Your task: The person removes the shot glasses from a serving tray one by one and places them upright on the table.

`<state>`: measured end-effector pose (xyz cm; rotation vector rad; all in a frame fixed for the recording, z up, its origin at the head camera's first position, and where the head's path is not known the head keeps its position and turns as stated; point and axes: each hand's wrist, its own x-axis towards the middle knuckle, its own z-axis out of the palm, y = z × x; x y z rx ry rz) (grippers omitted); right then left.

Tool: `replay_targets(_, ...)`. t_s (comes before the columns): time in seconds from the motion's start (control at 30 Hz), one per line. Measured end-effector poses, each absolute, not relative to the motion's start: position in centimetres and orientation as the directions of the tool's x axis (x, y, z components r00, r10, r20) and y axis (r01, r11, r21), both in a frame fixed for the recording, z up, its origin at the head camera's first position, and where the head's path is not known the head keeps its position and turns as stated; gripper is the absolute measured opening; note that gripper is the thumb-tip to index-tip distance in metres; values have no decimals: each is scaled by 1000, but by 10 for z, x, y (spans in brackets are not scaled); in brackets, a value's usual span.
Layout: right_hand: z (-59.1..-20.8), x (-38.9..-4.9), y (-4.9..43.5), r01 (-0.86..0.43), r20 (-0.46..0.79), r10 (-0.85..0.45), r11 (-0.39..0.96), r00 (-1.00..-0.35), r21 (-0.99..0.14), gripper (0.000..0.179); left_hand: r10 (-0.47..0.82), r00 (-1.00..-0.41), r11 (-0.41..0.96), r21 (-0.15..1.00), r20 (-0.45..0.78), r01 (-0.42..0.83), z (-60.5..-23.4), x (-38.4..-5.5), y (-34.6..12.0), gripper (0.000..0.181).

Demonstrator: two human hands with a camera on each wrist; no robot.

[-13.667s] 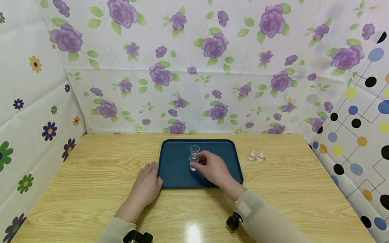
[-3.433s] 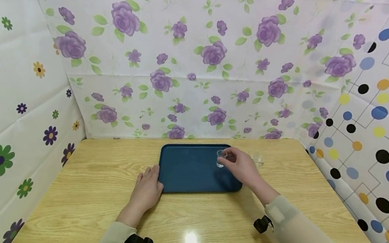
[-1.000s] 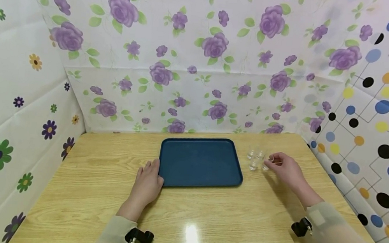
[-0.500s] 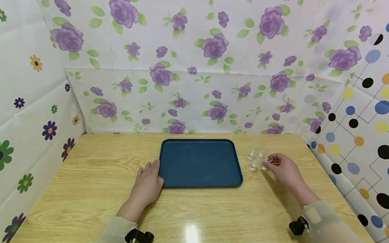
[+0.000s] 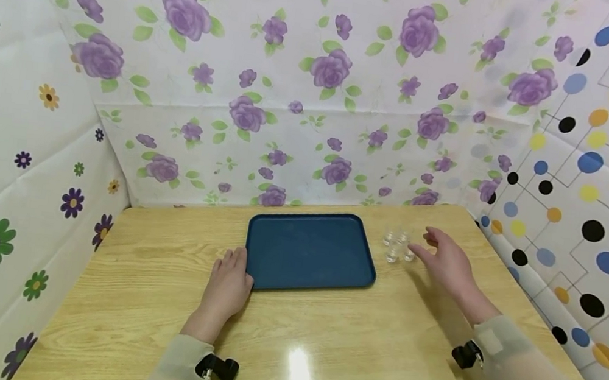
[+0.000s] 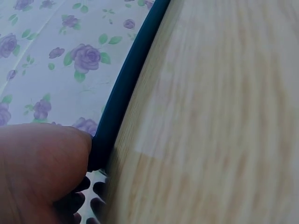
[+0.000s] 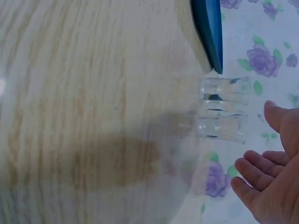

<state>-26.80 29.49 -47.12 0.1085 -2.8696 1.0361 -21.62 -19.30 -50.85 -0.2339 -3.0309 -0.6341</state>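
A dark blue tray lies on the wooden table. My left hand rests against its left edge; in the left wrist view the thumb meets the end of the tray's rim. Several small clear shot glasses stand grouped to the right of the tray, among them a front glass. My right hand is just right of the group, thumb and fingers spread apart and holding nothing. The right wrist view shows two upright glasses in front of that hand, one nearer glass and one nearer the tray.
Floral cloth hangs behind the table, with a flower-print cloth on the left and a dotted cloth on the right. A light reflection lies on the wooden table near the front.
Earlier the glasses were stacked or carried over the tray; they now stand right of it. Within the last half second my right hand has let go of the front right glass. The left hand has stayed.
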Motion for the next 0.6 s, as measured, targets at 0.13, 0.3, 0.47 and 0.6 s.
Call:
replay_targets(0.13, -464, -269, 286, -149, 164, -63, 794, -984, -589, 90, 131, -990, 915, 377, 56, 143, -507, -218, -195, 64)
replay_targets(0.3, -463, -267, 269, -208, 214, -102, 801, -972, -561, 88, 113, -993, 921, 371, 36, 119, -508, -218, -198, 64)
replay_targets(0.47, -461, -267, 245, -244, 240, -130, 802, -962, -545, 86, 103, -994, 922, 371, 35, 108, -507, -216, -199, 65)
replay_targets(0.6, -461, -264, 225, -283, 241, -179, 803, -954, -524, 85, 105, -994, 925, 364, 43, 113, -506, -213, -201, 66)
